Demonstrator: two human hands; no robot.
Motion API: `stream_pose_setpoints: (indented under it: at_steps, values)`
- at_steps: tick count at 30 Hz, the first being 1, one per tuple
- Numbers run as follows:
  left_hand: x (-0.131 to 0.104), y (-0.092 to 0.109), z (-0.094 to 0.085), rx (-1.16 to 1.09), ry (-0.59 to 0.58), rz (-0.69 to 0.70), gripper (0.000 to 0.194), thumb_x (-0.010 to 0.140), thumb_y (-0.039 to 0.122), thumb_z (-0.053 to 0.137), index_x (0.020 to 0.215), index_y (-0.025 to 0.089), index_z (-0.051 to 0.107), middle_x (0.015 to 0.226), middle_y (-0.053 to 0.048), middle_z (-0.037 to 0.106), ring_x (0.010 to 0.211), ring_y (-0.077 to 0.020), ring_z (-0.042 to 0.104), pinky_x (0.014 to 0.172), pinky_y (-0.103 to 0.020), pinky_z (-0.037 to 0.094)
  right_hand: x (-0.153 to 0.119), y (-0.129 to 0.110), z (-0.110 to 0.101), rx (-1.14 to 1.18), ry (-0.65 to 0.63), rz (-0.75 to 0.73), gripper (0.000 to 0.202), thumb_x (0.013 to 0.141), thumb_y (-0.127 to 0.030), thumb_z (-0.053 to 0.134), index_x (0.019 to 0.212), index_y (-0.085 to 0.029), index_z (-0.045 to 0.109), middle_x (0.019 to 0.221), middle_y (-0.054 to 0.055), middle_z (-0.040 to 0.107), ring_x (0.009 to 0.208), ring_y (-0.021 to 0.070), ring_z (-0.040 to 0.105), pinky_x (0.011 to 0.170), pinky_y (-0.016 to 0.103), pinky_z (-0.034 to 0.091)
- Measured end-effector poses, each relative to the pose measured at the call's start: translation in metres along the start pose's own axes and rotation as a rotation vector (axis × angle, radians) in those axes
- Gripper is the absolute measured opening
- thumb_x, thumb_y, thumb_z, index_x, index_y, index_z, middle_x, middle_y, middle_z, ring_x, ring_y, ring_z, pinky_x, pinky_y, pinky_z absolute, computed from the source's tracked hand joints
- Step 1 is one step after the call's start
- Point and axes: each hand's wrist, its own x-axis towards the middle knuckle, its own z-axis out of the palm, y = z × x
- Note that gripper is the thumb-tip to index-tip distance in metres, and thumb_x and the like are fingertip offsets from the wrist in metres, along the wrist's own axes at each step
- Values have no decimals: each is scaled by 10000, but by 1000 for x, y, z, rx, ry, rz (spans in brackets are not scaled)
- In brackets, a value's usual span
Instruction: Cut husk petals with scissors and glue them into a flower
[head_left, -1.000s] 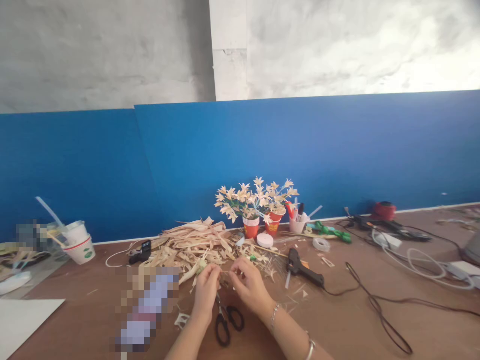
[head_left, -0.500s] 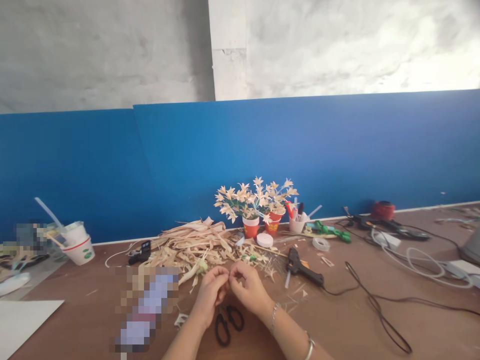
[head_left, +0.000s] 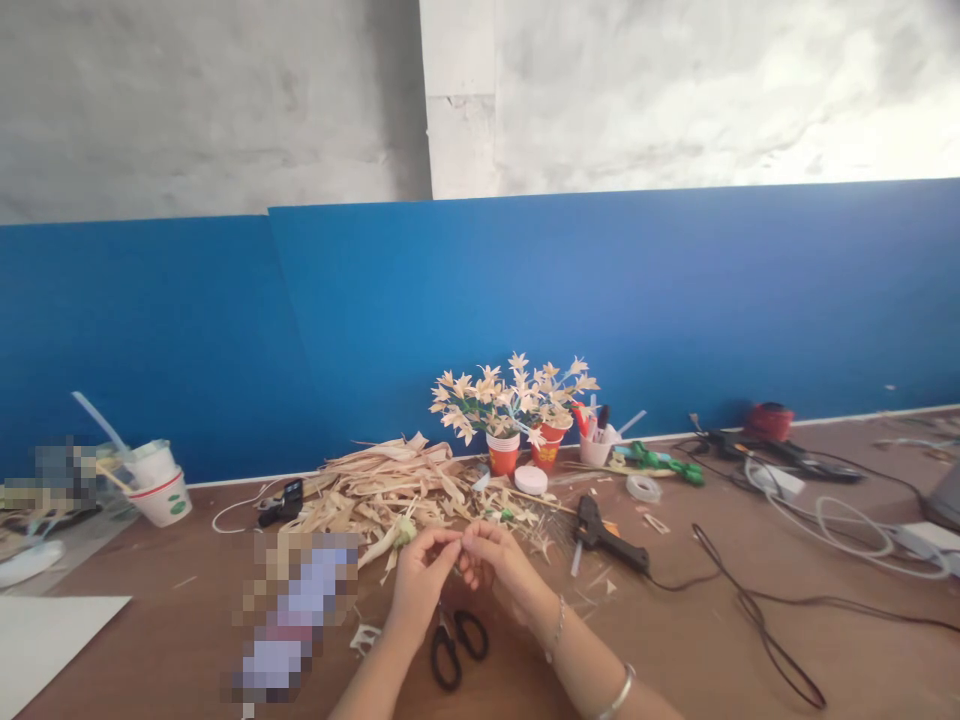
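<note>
My left hand (head_left: pixel 421 578) and my right hand (head_left: pixel 501 570) meet above the table, thumbs and forefingers pinched together at the tips. Whatever lies between the fingertips is too small to make out. Just below them rest black-handled scissors (head_left: pixel 459 645), their blades partly out of sight. Beyond my fingers spreads a heap of dry, pale husk strips (head_left: pixel 390 485). Behind it stand two red cups, a left one (head_left: pixel 502 455) and a right one (head_left: pixel 547 448), holding pale star-shaped flowers (head_left: pixel 487 395). To the right lies a black glue gun (head_left: pixel 600 532).
A white lid (head_left: pixel 531 480), a tape roll (head_left: pixel 643 488) and a cup of pens (head_left: pixel 595 448) sit behind the glue gun. Black and white cables (head_left: pixel 757 610) run across the right. A paper cup (head_left: pixel 161 498) with a straw stands left. A blue partition (head_left: pixel 600 290) closes the back.
My right hand has turned slightly, so its lower fingers now show apart beneath the pinch. The fingertips of both hands stay together. The things on the table have not moved.
</note>
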Motion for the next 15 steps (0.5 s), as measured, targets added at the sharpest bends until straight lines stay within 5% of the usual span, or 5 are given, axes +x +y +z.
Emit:
stream_pose_setpoints:
  at_steps: [10,15]
  values:
    - [-4,20,5,-119,-129,-139,181,748,355,587,723,179,557,548,38,567,439,-94,460,446,-203,360,0,-3,-4,33,22,56,449,590,-326,761,851,-203,417,508,-64,573,386,54,461,380,128,316]
    - [-3,10,3,13,-111,-81,227,777,403,537,744,179,535,619,22,564,526,-114,492,533,-224,403,5,0,-5,-161,84,-64,415,592,-407,731,756,-208,406,486,-60,558,389,84,471,385,171,350]
